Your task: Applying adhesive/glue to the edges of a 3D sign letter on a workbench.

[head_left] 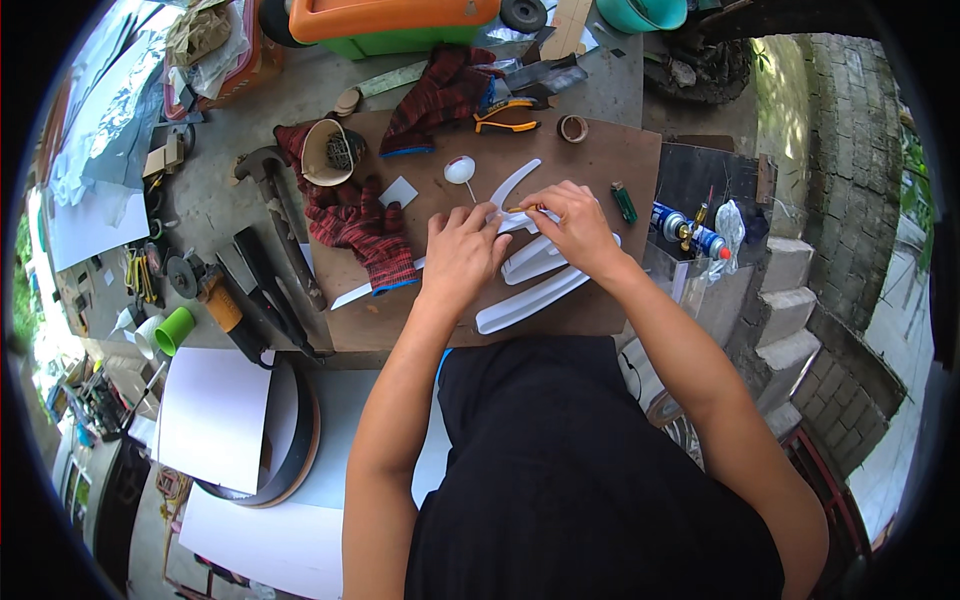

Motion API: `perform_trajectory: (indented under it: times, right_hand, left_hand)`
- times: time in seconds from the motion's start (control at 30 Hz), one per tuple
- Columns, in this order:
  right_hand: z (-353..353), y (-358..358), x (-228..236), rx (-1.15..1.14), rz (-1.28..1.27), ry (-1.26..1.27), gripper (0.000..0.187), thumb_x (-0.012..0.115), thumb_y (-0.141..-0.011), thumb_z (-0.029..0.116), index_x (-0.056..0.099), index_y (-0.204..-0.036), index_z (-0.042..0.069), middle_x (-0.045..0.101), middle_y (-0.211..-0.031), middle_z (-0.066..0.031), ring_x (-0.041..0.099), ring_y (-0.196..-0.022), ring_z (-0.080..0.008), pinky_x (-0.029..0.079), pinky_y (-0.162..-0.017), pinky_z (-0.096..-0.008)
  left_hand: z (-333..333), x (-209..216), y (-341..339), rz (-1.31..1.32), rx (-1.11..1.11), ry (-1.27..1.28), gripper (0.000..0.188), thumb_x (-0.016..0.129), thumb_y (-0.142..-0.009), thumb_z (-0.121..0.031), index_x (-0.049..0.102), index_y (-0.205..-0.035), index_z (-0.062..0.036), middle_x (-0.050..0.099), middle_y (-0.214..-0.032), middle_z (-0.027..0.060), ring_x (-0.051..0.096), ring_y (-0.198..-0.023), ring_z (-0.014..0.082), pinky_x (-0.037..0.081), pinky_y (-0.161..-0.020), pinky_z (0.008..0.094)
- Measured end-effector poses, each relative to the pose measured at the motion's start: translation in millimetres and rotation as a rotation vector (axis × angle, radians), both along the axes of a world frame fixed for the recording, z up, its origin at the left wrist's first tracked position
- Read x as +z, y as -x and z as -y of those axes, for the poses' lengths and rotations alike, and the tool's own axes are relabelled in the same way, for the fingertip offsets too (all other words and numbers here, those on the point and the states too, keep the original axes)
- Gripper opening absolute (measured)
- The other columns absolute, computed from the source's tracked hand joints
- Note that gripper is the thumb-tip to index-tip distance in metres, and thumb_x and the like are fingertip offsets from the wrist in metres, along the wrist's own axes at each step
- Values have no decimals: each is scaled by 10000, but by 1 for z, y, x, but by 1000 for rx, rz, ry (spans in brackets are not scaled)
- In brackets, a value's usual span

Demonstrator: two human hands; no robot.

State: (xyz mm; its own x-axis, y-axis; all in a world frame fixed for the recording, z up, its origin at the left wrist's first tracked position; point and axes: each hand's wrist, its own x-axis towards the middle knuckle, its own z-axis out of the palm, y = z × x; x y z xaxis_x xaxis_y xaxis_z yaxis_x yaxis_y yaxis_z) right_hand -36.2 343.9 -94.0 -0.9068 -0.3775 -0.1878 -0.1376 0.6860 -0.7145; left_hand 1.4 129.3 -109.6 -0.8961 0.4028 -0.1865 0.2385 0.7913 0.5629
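Note:
Both my hands meet over a brown board (400, 330) on the workbench. Between finger and thumb, my right hand (575, 225) pinches a thin yellow-orange stick-like tool (520, 209), too small to name exactly. My left hand (462, 250) is closed on a white curved strip (520, 181), its fingertips close to the tool's tip. More white curved strips (535, 300) lie beneath and just right of my hands. A small white round-headed piece on a thin stem (460, 170) stands beyond my left hand. A green lighter (623, 203) rests right of my right hand.
Red-black work gloves (365, 235), a cup of small metal pieces (332, 155) and orange-handled pliers (508, 118) surround the work. An angle grinder (222, 305) lies left. Gas canisters (708, 240) stand right, beside concrete steps (790, 300). An orange-green box (390, 25) sits at the back.

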Motion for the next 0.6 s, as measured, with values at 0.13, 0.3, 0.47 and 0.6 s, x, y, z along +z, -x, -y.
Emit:
perform_trajectory:
  times: [0.13, 0.3, 0.47, 0.6]
  right_hand:
    - [-16, 5, 4, 4, -1, -27, 100, 720, -885, 122, 755, -977, 108, 735, -910, -30, 642, -909, -257, 434, -819, -400]
    - [-24, 11, 6, 58, -1, -63, 108, 723, -884, 129, 753, -986, 112, 735, -926, -32, 643, -919, -253, 434, -833, -389]
    - [-7, 11, 1, 76, 10, 8, 110, 717, -883, 124, 747, -988, 110, 728, -917, -39, 643, -926, -257, 435, -844, -392]
    - [-26, 19, 7, 97, -33, -77, 87, 713, -884, 113, 732, -967, 100, 722, -912, -41, 641, -918, -261, 436, -846, -392]
  left_hand:
    - [0, 1, -1, -2, 4, 15, 385, 660, -946, -335, 729, -1219, -72, 643, -1293, 27, 585, -1160, 247, 423, -1004, 484]
    - [0, 2, -1, -3, 0, 9, 382, 657, -948, -331, 730, -1217, -70, 645, -1291, 25, 590, -1152, 249, 423, -998, 483]
    - [-2, 2, 0, -15, -3, 25, 373, 653, -952, -333, 737, -1207, -74, 649, -1281, 21, 592, -1147, 248, 423, -992, 487]
    - [-1, 1, -1, -8, 11, 31, 366, 651, -955, -333, 741, -1199, -75, 651, -1277, 18, 593, -1141, 243, 422, -996, 487]
